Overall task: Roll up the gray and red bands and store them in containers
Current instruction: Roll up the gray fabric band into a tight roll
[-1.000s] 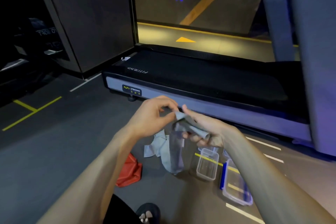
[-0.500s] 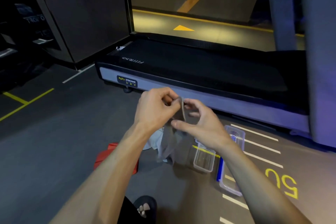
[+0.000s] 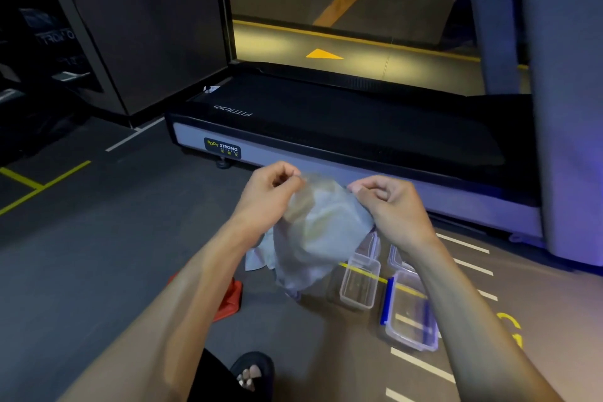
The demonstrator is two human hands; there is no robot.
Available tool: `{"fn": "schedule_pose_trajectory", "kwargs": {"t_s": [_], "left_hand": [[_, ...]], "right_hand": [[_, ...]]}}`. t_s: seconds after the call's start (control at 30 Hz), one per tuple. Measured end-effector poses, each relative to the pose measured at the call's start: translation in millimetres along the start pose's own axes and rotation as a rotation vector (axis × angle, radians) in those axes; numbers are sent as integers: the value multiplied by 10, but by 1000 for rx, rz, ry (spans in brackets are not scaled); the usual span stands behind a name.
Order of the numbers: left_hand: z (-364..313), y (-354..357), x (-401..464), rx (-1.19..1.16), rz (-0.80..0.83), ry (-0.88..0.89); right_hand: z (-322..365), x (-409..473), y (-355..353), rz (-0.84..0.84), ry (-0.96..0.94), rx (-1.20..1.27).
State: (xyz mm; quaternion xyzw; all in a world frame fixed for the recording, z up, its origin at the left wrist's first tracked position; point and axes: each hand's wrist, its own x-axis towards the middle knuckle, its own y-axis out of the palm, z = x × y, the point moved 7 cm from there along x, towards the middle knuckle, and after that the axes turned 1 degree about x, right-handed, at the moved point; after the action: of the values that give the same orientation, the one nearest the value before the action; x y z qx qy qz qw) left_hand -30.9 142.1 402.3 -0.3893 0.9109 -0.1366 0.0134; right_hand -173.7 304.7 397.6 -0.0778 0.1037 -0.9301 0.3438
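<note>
The gray band hangs spread wide between both hands, blurred by motion, its lower end trailing down toward the floor. My left hand pinches its top left edge and my right hand pinches its top right edge. The red band lies crumpled on the floor, partly hidden under my left forearm. A small clear container stands open on the floor below my right hand. A larger clear container with blue clips sits to its right.
A treadmill runs across the view just beyond my hands. Another clear container or lid lies behind the larger container, partly hidden by my right wrist. My sandalled foot shows at the bottom. A grey pillar stands at the right.
My hands have drawn apart, and the gray band, bunched narrow between my fingers before, is now spread out wide between them.
</note>
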Motion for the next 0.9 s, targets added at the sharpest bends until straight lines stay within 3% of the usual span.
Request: {"fn": "schedule_pose_trajectory", "kwargs": {"t_s": [0.13,0.3,0.4,0.5,0.63,0.73,0.9], "left_hand": [[58,98,-9,-135,116,-45],[-41,29,3,-253,-1,13],[-92,29,-5,-296,50,8],[-149,75,-38,-299,148,36],[-238,119,-67,-277,215,103],[-314,161,-128,-259,248,161],[-311,70,-113,-203,133,241]], "right_hand": [[58,-9,-59,1,-43,68],[141,-31,-83,143,-105,25],[165,-38,-100,179,-144,-52],[191,-45,-119,111,-214,-255],[340,-84,-156,-141,-354,-528],[404,-96,-142,-144,-335,-381],[504,-156,-99,-122,-275,-124]]}}
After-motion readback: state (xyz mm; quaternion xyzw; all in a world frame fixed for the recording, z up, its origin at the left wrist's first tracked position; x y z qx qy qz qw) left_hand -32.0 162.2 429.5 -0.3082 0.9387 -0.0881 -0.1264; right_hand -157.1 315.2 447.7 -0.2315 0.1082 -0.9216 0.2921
